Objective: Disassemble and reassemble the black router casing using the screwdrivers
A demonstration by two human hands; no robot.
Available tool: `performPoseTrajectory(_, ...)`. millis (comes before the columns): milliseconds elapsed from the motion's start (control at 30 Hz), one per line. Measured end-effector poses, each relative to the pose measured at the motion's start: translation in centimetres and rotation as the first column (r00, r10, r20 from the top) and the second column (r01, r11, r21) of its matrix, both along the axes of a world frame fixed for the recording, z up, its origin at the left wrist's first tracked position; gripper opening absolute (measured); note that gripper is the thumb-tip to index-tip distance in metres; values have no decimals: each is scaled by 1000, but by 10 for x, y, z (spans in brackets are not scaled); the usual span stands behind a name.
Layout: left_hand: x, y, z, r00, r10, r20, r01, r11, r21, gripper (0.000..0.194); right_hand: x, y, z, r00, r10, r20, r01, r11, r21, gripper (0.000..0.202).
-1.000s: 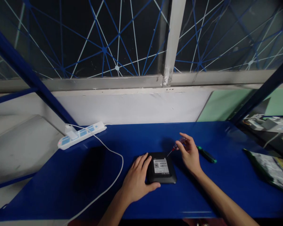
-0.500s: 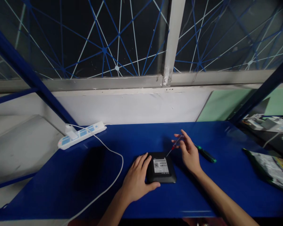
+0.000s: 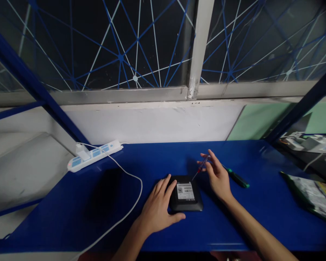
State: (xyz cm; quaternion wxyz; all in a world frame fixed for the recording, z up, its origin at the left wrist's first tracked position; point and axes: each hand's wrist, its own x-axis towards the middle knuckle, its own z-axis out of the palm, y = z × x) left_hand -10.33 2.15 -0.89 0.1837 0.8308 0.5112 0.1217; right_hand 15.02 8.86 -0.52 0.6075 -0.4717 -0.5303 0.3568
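Observation:
A flat black plastic device [image 3: 192, 206] with a white printed label [image 3: 185, 191] lies on the blue table. My left hand [image 3: 158, 208] rests against its left side, fingers stretched and spread, with the thumb out by the near edge. In my right hand [image 3: 218, 177] is a small screwdriver [image 3: 203, 163] with a clear purplish handle and a red collar, pinched by the fingers. Its thin shaft slants down to the device's top right corner, at the label's upper edge. Whether the tip sits in a screw is too small to tell.
A green-and-black screwdriver [image 3: 237, 178] lies right of my right hand. At the far left is a white power strip [image 3: 97, 154] with a plug, and a white cable [image 3: 139, 188] crosses the table. A shiny packet [image 3: 312, 195] lies at the right. The blue table [image 3: 157, 156] meets a wall behind.
My left fingers have shifted slightly on the device. My right hand and the screwdriver hold almost the same place, the handle turned a little.

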Motion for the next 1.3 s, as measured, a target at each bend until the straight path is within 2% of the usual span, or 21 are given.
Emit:
performPoseTrajectory(133,-2,0,-3,1000,6,24,-6,1000,16,95,1,2,-2,997,-65,38,64,997,36,47)
performPoseTrajectory(367,-2,1,-1,992,30,124,-32,999,14,95,4,3,-5,985,-165,59,161,985,60,41)
performPoseTrajectory(567,-1,3,1,985,44,168,-51,998,38,93,-1,-1,3,996,-85,-28,86,996,19,42)
performPoseTrajectory(733,3,18,6,989,51,140,-59,997,54,91,-1,-3,1,998,-35,56,36,999,-5,41)
performPoseTrajectory(967,5,45,9,995,-35,90,30,998,53,89,3,1,-6,988,-62,142,56,997,43,38)
performPoseTrajectory(1167,2,44,-2,995,-49,86,42,996,77,91,5,3,-9,980,-108,169,98,993,65,39)
performPoseTrajectory(1300,3,44,-3,994,-47,101,38,996,85,91,4,2,-9,981,-117,151,108,992,69,38)
